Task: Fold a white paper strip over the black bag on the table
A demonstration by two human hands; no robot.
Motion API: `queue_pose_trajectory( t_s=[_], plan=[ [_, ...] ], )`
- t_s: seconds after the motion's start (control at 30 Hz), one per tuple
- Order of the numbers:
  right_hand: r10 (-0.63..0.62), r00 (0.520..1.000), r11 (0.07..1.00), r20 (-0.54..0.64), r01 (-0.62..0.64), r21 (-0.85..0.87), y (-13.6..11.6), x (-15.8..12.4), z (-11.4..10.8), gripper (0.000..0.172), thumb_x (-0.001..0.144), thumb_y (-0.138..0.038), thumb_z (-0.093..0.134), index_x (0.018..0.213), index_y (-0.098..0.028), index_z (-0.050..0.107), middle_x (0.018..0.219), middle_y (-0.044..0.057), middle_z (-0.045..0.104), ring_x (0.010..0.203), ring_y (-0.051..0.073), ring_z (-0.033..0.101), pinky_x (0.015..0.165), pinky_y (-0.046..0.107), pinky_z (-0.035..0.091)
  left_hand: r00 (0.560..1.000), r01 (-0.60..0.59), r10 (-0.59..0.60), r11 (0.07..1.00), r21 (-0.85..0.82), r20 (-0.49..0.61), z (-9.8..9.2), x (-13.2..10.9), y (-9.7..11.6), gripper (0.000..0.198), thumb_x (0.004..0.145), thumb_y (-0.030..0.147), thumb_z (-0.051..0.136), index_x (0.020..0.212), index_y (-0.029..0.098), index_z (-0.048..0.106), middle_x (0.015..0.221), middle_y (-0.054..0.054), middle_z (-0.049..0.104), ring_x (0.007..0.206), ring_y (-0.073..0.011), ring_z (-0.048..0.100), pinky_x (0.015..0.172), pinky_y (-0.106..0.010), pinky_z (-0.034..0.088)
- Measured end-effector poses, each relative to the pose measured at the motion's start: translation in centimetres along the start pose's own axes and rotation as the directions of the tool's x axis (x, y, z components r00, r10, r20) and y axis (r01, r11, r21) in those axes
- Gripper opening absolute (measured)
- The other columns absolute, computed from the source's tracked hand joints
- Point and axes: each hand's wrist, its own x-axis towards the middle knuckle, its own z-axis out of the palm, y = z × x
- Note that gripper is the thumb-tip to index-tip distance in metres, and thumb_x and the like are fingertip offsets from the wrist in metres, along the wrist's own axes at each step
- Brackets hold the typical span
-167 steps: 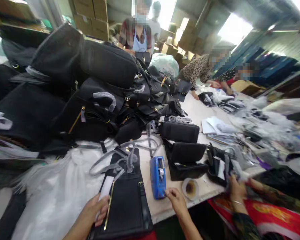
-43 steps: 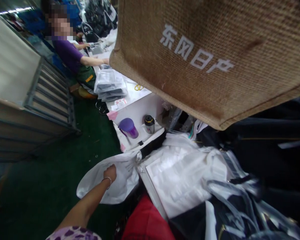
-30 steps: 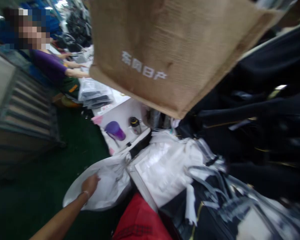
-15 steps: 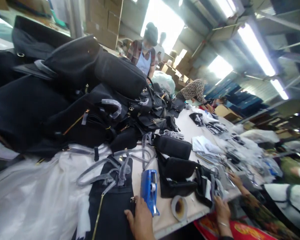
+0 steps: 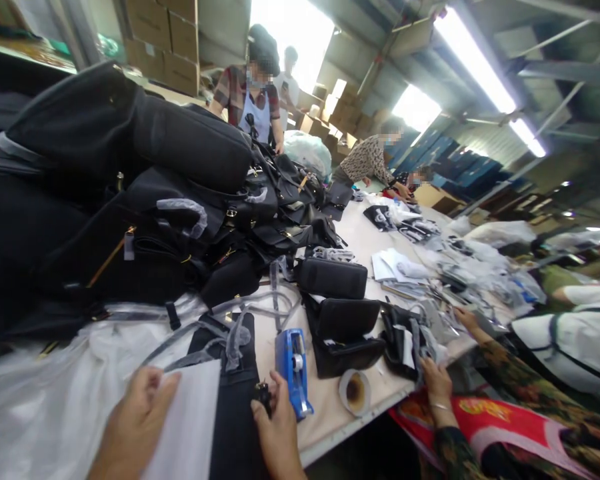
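A flat black bag (image 5: 235,407) with plastic-wrapped straps lies at the near edge of the table (image 5: 330,407). My left hand (image 5: 135,420) grips a white sheet (image 5: 187,420) lying over the bag's left side. On the bag's right edge rests my right hand (image 5: 277,430), its fingers pinched on a small dark clasp (image 5: 264,395). A blue tape dispenser (image 5: 293,370) stands just right of that hand.
A tall heap of black bags (image 5: 130,193) fills the left. Small black pouches (image 5: 340,313) and a tape roll (image 5: 355,393) lie to the right. A co-worker's hands (image 5: 437,380) handle a pouch at right. Other people stand at the table's far end.
My view swung from the floor on my left back to the table. My left hand, earlier down at a white plastic bag, now holds a white sheet over the black bag.
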Motion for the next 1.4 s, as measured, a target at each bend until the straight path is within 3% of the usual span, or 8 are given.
queue_pose_trajectory(
  t_s=[0.1, 0.2, 0.47, 0.67, 0.83, 0.93, 1.17, 1.4],
  plan=[
    [0.171, 0.979, 0.885, 0.110, -0.202, 0.420, -1.0, -0.3, -0.4, 0.053, 0.082, -0.038, 0.064, 0.128, -0.018, 0.047, 0.092, 0.005, 0.065, 0.069, 0.018, 0.063, 0.059, 0.029, 0.051, 0.967, -0.219, 0.230, 0.970, -0.110, 0.111, 4.0, 0.3, 2.5, 0.029, 0.092, 0.050, 0.037, 0.088, 0.024, 0.048, 0.075, -0.002, 0.059, 0.062, -0.0211, 0.060, 0.055, -0.029, 0.042],
    [0.160, 0.973, 0.829, 0.169, -0.225, 0.512, -1.9, -1.2, -1.3, 0.047, 0.080, -0.043, 0.069, 0.117, -0.018, 0.056, 0.079, 0.000, 0.062, 0.061, 0.014, 0.057, 0.059, 0.027, 0.047, 0.947, -0.203, 0.234, 0.967, -0.153, 0.220, 7.1, 0.0, 4.1, 0.026, 0.090, 0.046, 0.043, 0.083, 0.023, 0.051, 0.063, -0.004, 0.052, 0.051, -0.0208, 0.051, 0.050, -0.029, 0.031],
    [0.091, 0.957, 0.795, 0.274, -0.236, 0.558, -3.6, -2.1, -1.9, 0.048, 0.089, -0.049, 0.059, 0.129, -0.025, 0.050, 0.122, 0.011, 0.063, 0.062, 0.013, 0.059, 0.052, 0.026, 0.047, 0.933, -0.019, 0.174, 0.899, -0.438, 0.316, 7.4, -0.2, 4.3, 0.024, 0.091, 0.045, 0.048, 0.082, 0.024, 0.048, 0.072, 0.001, 0.053, 0.069, -0.0179, 0.053, 0.066, -0.028, 0.037],
    [-0.013, 0.960, 0.906, 0.279, -0.107, 0.410, -3.8, -0.5, -0.4, 0.043, 0.091, -0.045, 0.055, 0.129, -0.023, 0.051, 0.114, 0.008, 0.068, 0.101, 0.022, 0.065, 0.092, 0.036, 0.049, 0.872, 0.241, 0.157, 0.687, -0.685, 0.464, 8.0, -2.1, 5.4, 0.034, 0.095, 0.050, 0.038, 0.098, 0.020, 0.052, 0.085, -0.003, 0.063, 0.077, -0.0172, 0.060, 0.071, -0.029, 0.047],
    [-0.205, 0.960, 0.978, 0.189, 0.209, -0.001, -3.3, -0.6, -0.4, 0.024, 0.096, -0.037, 0.046, 0.105, -0.027, 0.066, 0.106, 0.006, 0.069, 0.104, 0.025, 0.061, 0.095, 0.039, 0.045, 0.786, 0.507, 0.180, 0.361, -0.783, 0.591, 8.1, -3.3, 5.4, 0.041, 0.090, 0.049, 0.053, 0.105, 0.013, 0.064, 0.096, -0.012, 0.070, 0.087, -0.0226, 0.065, 0.081, -0.033, 0.048],
    [-0.266, 0.957, 0.954, 0.116, 0.279, -0.112, -3.1, -0.1, -1.1, 0.022, 0.093, -0.037, 0.051, 0.098, -0.027, 0.070, 0.121, 0.008, 0.064, 0.119, 0.029, 0.052, 0.105, 0.047, 0.035, 0.760, 0.534, 0.136, 0.427, -0.730, 0.635, 8.2, -2.9, 4.7, 0.041, 0.083, 0.050, 0.062, 0.100, 0.013, 0.071, 0.091, -0.010, 0.073, 0.079, -0.0216, 0.064, 0.073, -0.031, 0.047],
    [0.045, 0.983, 0.976, 0.177, -0.082, 0.204, -1.9, 2.6, -2.0, 0.031, 0.082, -0.050, 0.065, 0.092, -0.023, 0.073, 0.138, 0.010, 0.054, 0.130, 0.032, 0.045, 0.111, 0.048, 0.030, 0.720, 0.576, 0.087, 0.479, -0.662, 0.689, 8.7, -2.0, 4.7, 0.020, 0.078, 0.031, 0.066, 0.084, 0.014, 0.073, 0.069, -0.002, 0.069, 0.059, -0.0153, 0.057, 0.055, -0.025, 0.039],
    [0.149, 0.977, 0.925, 0.154, -0.193, 0.329, -1.3, 2.6, -1.2, 0.038, 0.079, -0.053, 0.067, 0.096, -0.019, 0.072, 0.100, 0.007, 0.072, 0.100, 0.027, 0.063, 0.091, 0.037, 0.047, 0.741, 0.607, 0.086, 0.338, -0.719, 0.666, 9.6, -4.1, 5.5, 0.034, 0.084, 0.037, 0.061, 0.110, 0.016, 0.067, 0.100, -0.008, 0.073, 0.091, -0.0213, 0.065, 0.087, -0.033, 0.047]
  ],
)
